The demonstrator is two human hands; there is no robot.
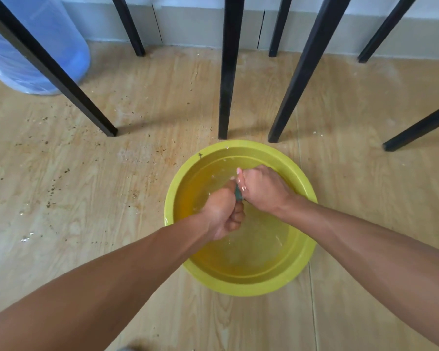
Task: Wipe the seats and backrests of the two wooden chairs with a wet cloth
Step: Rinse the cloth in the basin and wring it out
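Both my hands are over a yellow basin of water on the floor. My left hand and my right hand are each clenched around an end of a dark green cloth. Only a narrow strip of the cloth shows between the two fists. Water droplets glint around the hands. Several black chair legs stand just beyond the basin, such as the chair leg at centre. The chairs' seats and backrests are out of view.
A large blue water bottle stands at the back left against the grey wall. More black chair legs crowd the far side of the basin. The wooden floor on the left is strewn with crumbs and wet spots.
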